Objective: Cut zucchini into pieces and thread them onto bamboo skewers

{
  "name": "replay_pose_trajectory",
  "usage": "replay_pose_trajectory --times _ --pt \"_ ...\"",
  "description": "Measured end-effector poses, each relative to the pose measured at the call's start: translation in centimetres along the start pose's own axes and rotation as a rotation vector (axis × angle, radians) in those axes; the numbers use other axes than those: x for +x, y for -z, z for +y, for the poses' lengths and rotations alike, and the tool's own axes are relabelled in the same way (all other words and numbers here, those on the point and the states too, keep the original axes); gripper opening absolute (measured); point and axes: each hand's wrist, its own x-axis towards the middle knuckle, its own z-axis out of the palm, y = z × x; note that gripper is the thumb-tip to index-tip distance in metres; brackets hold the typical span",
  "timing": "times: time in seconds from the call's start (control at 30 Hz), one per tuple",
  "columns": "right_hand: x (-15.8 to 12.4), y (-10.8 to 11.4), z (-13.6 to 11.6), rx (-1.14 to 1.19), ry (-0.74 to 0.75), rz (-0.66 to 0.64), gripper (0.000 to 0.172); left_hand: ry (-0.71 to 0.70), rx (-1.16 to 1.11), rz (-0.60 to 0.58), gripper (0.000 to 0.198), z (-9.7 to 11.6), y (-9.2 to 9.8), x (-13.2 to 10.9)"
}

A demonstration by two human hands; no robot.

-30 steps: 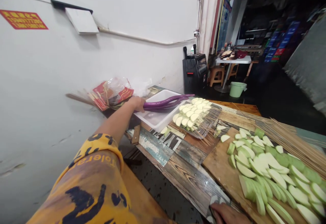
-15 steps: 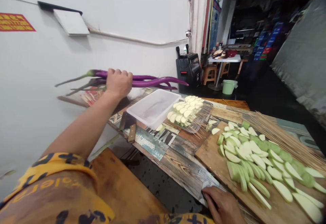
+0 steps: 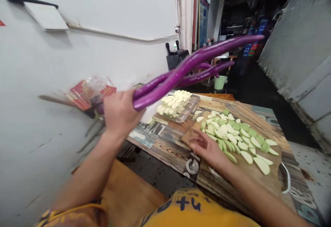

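Note:
Several long purple eggplants [image 3: 186,68] are gripped in my left hand [image 3: 121,111], raised over the left end of the table. Their tips point right and away; their stems trail behind my wrist. My right hand [image 3: 205,144] holds nothing and has its fingers loosely apart at the left edge of the wooden cutting board [image 3: 270,177]. Pale green vegetable slices [image 3: 230,134] lie spread across that board. Skewered slices [image 3: 173,103] rest in a clear tray behind the eggplants. My left hand and the eggplants mostly hide the white plastic container.
Bare bamboo skewers [image 3: 253,118] lie along the table's far side. A plastic bag with red packaging [image 3: 89,91] stands by the wall at the left. The board has a white handle [image 3: 286,178]. A wooden bench [image 3: 134,185] is below, and a green bucket [image 3: 220,82] stands beyond.
My left hand has brought the eggplants nearer and swung their tips up to the right. My right hand has moved from the table's front edge to the board's left edge. The view has turned right.

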Motion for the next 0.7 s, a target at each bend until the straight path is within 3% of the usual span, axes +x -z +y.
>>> replay_pose_trajectory --times 0.17,0.37,0.57,0.7 --pt "2.8 0.0 -2.4 0.362 0.031 -0.06 0.066 -0.114 -0.247 -0.139 0.045 5.1 -0.6 -5.6" --pt "2.6 -1.8 -2.1 0.617 0.084 0.115 0.051 -0.132 -0.374 -0.337 0.044 8.5 -2.4 -9.1" --pt "5.5 -2.2 -1.5 0.715 0.051 0.416 0.035 -0.063 -0.424 -0.408 0.044 11.7 -3.4 -9.4" --pt "7.8 -2.2 -2.9 0.712 0.018 0.434 0.033 -0.014 -0.466 -0.426 0.066 11.5 -3.7 -7.7"
